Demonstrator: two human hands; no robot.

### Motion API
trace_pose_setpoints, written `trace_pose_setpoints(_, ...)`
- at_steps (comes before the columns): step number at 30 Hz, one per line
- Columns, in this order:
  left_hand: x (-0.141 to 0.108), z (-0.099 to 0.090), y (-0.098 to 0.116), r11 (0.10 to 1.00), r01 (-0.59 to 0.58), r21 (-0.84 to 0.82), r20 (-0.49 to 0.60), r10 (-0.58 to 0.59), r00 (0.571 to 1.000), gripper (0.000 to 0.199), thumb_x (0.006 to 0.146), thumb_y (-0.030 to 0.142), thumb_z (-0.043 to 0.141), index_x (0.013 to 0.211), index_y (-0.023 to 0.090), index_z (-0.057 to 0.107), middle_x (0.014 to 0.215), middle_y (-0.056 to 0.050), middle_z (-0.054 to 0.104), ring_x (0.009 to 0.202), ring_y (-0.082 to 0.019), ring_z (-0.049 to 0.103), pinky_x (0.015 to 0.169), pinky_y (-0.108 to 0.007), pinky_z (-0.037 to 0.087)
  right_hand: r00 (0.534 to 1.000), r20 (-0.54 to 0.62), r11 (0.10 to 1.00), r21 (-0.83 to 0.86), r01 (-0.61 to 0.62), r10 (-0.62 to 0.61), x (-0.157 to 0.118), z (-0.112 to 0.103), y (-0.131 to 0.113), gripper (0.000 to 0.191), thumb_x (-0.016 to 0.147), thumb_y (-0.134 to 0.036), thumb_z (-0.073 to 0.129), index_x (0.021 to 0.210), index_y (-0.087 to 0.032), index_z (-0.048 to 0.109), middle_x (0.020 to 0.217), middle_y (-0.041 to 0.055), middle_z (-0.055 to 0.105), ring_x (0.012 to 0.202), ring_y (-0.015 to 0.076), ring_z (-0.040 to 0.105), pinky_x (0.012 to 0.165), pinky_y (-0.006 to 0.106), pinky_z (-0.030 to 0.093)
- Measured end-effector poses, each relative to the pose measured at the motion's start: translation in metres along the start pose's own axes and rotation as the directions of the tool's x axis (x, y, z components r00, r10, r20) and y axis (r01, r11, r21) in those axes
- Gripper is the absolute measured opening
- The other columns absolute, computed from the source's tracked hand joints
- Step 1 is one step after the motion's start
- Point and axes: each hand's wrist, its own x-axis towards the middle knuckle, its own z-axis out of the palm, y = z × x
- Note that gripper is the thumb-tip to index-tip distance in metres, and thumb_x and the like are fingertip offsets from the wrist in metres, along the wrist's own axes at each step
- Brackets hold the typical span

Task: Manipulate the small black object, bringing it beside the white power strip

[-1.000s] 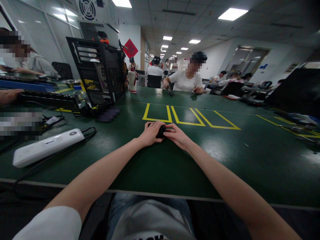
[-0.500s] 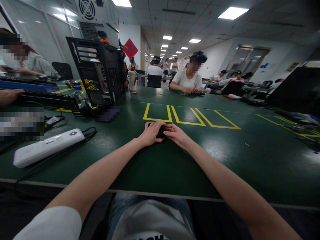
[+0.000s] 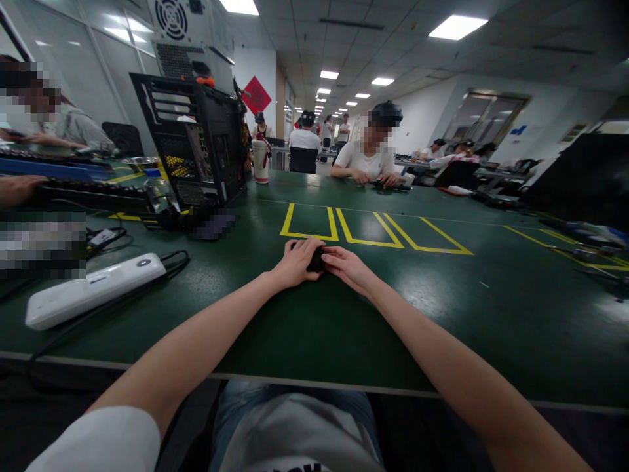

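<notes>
The biggest thing is the dark green surface point(image 3: 314, 334), which carries the black computer case point(image 3: 216, 144) and extends in front of it and far to its right. A co-worker point(image 3: 366, 160) in a white shirt sits at the far edge, well to the right of the case, with both hands at a dark item that is too small to name. Three yellow tape outlines point(image 3: 309, 237) lie in a row to the right of the case and somewhat nearer. In front of the case, to its left, is a long white device point(image 3: 95, 288) with a dark cable beside it. Just to the right of the case stands a white cup point(image 3: 261, 164) with red marks. At its near left side there is a clear bottle point(image 3: 160, 190) with a blue cap.

The left hand point(image 3: 296, 263) and right hand point(image 3: 346, 265) meet nearer than the case and to its right. The left grip is closed around a small black object point(image 3: 315, 259), fingers over its top and thumb at its near side. The right grip is half curled, fingertips at the object's right side; I cannot tell if they press it. The object is between the hands, mostly covered.
</notes>
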Motion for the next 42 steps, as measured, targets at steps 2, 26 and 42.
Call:
trace_pose_setpoints(2,0.0,0.0,-0.0001,1.0,-0.002,-0.002,0.001,0.002,1.0,0.058,0.063,0.026,0.062,0.113,0.024,0.032,0.115,-0.005,0.047,0.109,-0.025,0.041,0.093,-0.043,0.022,0.999,0.046,1.0,-0.031,0.003,-0.001,-0.0024,0.0003,-0.002,0.036,0.056,-0.017,0.071,0.086,-0.021,0.052,0.083,-0.0007,0.059,0.084,0.0129,0.056,0.083,0.032,0.042)
trace_pose_setpoints(26,-0.0002,-0.0009,0.0009,1.0,0.002,-0.002,0.002,-0.002,1.0,0.057,0.062,0.026,0.062,0.112,0.025,0.033,0.115,-0.004,0.047,0.109,-0.025,0.041,0.093,-0.043,0.022,0.997,0.051,0.998,-0.026,0.061,-0.06,-0.002,-0.002,0.0025,0.032,0.059,-0.023,0.07,0.085,-0.023,0.051,0.078,-0.0023,0.059,0.078,0.012,0.057,0.08,0.033,0.044)
trace_pose_setpoints(42,0.0002,0.0005,-0.0003,1.0,0.004,0.002,-0.003,-0.004,1.0,0.058,0.062,0.026,0.063,0.112,0.024,0.033,0.116,-0.004,0.047,0.108,-0.025,0.042,0.093,-0.043,0.022,0.996,0.071,0.998,-0.028,0.057,-0.055,-0.0034,-0.0014,0.0017,0.04,0.055,-0.013,0.071,0.087,-0.023,0.05,0.081,-0.002,0.059,0.081,0.0132,0.057,0.078,0.033,0.044)
